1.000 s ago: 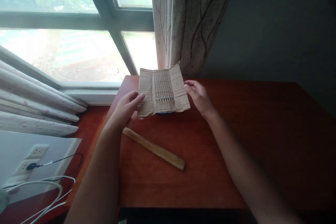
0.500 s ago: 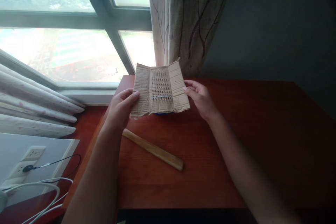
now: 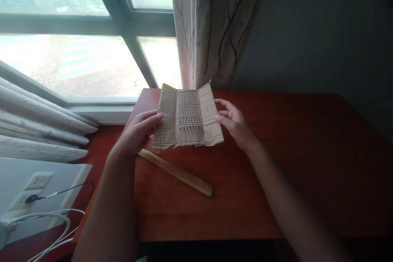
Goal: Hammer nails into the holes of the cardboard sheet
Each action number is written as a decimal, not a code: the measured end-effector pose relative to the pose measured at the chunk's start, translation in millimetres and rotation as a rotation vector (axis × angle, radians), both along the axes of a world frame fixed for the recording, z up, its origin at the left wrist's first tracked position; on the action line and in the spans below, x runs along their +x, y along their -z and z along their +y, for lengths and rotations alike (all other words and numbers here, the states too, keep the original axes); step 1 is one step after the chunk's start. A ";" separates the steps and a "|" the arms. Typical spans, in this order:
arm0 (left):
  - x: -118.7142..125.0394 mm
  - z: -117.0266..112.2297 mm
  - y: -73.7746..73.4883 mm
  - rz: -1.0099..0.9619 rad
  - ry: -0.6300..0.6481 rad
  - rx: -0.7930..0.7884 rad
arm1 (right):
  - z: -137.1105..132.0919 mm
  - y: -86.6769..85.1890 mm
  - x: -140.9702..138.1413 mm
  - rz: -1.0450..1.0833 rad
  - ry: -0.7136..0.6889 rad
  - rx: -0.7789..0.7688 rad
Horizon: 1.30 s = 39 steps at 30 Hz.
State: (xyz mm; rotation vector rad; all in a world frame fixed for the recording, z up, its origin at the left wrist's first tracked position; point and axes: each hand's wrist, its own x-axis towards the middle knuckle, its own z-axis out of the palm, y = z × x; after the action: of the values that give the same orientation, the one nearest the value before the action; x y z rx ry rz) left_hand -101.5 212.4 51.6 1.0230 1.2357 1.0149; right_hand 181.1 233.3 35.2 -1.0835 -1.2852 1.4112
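I hold a creased brown cardboard sheet with both hands above the far left part of a red-brown wooden table. Its two side flaps are folded outward, and its middle panel carries a grid of small dark dots with a row of small metal pins along the lower edge. My left hand grips the left flap, thumb on top. My right hand holds the right flap with its fingertips. A light wooden stick lies on the table below my left hand.
A window with a grey frame fills the upper left, with a patterned curtain behind the table. White folded fabric lies at left. A wall socket with a black plug and white cables sits at lower left.
The cardboard has come toward me and a little lower, and now hides the blue thing seen under it before. Both hands moved with it.
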 end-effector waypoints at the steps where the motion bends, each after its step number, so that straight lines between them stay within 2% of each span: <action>1: -2.3 0.8 2.6 0.012 -0.001 -0.010 | 0.2 3.4 -0.2 -0.026 -0.017 -0.002; 3: -6.4 2.6 7.7 0.038 -0.003 -0.021 | 1.1 8.8 0.8 -0.099 -0.029 0.024; 5: -8.3 4.0 11.6 0.066 0.006 -0.028 | 1.4 9.8 3.0 -0.238 0.032 0.138; 7: -6.8 4.9 13.4 0.083 0.011 -0.021 | -0.1 4.0 4.4 -0.434 0.154 0.363; 9: -2.6 5.3 13.3 0.089 -0.008 0.007 | -3.6 -8.0 3.0 -0.616 0.216 0.615; 11: 3.1 5.4 12.2 0.099 -0.043 0.028 | -7.7 -22.2 -1.8 -0.725 0.110 0.795; 13: 8.5 5.3 10.4 0.110 -0.085 0.042 | -10.1 -33.2 -9.0 -0.796 -0.084 0.872; 15: 12.6 5.2 8.5 0.112 -0.120 0.061 | -9.7 -37.8 -16.2 -0.868 -0.232 0.867; 17: 14.9 5.0 6.8 0.112 -0.137 0.080 | -7.2 -36.2 -21.4 -0.943 -0.306 0.824; 21: 13.8 5.2 5.4 0.107 -0.129 0.081 | -1.9 -27.9 -25.3 -1.048 -0.366 0.776; 25: 7.7 6.6 8.6 0.133 -0.128 0.091 | 1.0 -26.2 -26.3 -1.068 -0.365 0.786; 27: 5.3 6.6 9.4 0.219 -0.191 0.159 | 2.8 -26.5 -26.3 -1.069 -0.362 0.786; 29: 4.6 5.2 7.5 0.389 -0.296 0.289 | 5.0 -25.8 -26.0 -1.068 -0.366 0.775; 31: 6.2 2.2 2.6 0.572 -0.346 0.433 | 6.8 -24.0 -25.5 -1.060 -0.370 0.757; 33: 9.6 -1.9 -3.8 0.686 -0.246 0.529 | 7.6 -21.7 -25.3 -1.051 -0.376 0.749; 37: 19.4 -7.9 -12.8 0.740 0.107 0.606 | 6.6 -20.4 -24.1 -1.062 -0.376 0.746; 39: 24.9 -7.7 -12.8 0.771 0.168 0.623 | 5.8 -22.3 -21.5 -1.077 -0.368 0.730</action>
State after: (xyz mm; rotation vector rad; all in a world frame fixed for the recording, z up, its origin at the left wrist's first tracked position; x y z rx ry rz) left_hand -76.6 204.7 64.4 2.1059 1.4214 0.9133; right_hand 159.6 239.1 57.5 -1.1089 -2.5959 0.3713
